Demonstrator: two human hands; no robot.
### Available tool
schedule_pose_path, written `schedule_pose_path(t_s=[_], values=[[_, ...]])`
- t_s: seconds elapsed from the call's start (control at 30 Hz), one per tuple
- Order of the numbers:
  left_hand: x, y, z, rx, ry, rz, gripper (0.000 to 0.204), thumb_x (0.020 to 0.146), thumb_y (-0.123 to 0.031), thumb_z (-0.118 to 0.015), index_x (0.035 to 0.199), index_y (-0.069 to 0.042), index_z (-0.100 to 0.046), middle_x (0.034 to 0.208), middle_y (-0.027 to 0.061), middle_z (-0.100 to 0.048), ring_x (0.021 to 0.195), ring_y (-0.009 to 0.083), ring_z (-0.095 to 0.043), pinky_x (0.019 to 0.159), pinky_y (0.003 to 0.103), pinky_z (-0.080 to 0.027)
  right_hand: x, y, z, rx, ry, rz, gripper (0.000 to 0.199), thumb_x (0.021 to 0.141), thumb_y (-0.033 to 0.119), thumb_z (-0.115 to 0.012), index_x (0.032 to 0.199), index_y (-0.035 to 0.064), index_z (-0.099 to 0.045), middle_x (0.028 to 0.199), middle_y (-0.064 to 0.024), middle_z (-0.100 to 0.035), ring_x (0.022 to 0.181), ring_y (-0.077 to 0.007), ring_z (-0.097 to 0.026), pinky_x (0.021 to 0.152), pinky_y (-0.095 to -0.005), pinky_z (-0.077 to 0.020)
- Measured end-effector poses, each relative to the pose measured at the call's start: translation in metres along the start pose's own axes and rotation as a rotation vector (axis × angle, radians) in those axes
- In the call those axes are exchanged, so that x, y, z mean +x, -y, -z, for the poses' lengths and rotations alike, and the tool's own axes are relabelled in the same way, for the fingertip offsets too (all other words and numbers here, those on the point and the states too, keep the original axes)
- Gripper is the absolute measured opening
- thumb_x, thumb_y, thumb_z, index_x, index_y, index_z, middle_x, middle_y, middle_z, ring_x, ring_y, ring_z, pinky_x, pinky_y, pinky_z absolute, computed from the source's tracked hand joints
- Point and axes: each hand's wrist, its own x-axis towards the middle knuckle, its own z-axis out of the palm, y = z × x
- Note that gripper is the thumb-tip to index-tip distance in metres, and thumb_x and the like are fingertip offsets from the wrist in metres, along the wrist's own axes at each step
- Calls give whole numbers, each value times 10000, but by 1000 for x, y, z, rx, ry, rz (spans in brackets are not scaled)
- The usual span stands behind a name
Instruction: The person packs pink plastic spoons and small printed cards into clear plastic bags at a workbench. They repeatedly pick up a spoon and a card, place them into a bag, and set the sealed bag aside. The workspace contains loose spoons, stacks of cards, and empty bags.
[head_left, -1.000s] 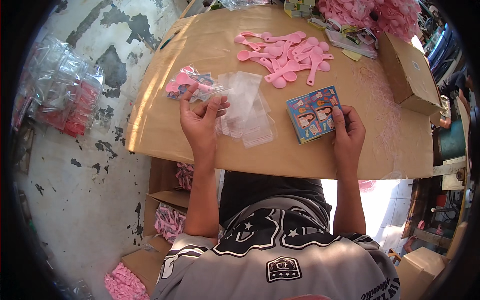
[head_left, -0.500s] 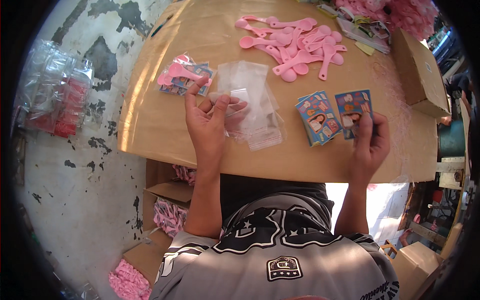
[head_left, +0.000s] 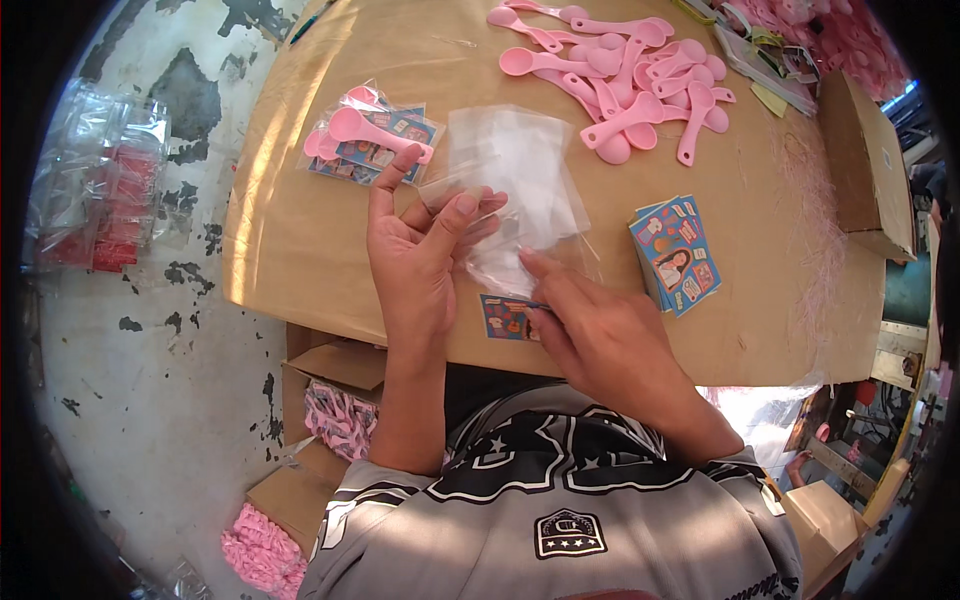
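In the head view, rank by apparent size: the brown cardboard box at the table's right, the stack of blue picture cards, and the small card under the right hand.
1. Brown cardboard box, largest.
2. Stack of blue picture cards.
3. Small card under the right hand, smallest; partly covered, so its full size is unsure.

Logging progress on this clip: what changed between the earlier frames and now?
The right hand left the stack of picture cards, took one card and brought it leftward to the clear bag, which the left hand has lifted and holds by its top edge. The pink spoons and the filled packets stayed put.
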Motion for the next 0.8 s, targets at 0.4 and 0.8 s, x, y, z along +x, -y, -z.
schedule_pose_path(t_s=[0.4,0.8], values=[[1,5,8,-128,-98,-61,573,1008,-21,-773,1471,-21,-436,1056,197,-791,952,299,-811,805,414,-688,-7,3,11,1,-56,-45,169,1014,64,-713,1154,-14,-660,1261,-191,-759,947,-348,-781,745,-407,-606],[-3,-6,-15,-303,-66,-47,556,1023,-24,-751,1478,-53,-434,1196,225,-760,1098,352,-790,862,410,-704,-15,4,10,522,-454,-228,122,1073,34,-668,1170,-42,-665,872,-55,-701,626,-75,-651,545,-240,-510]])
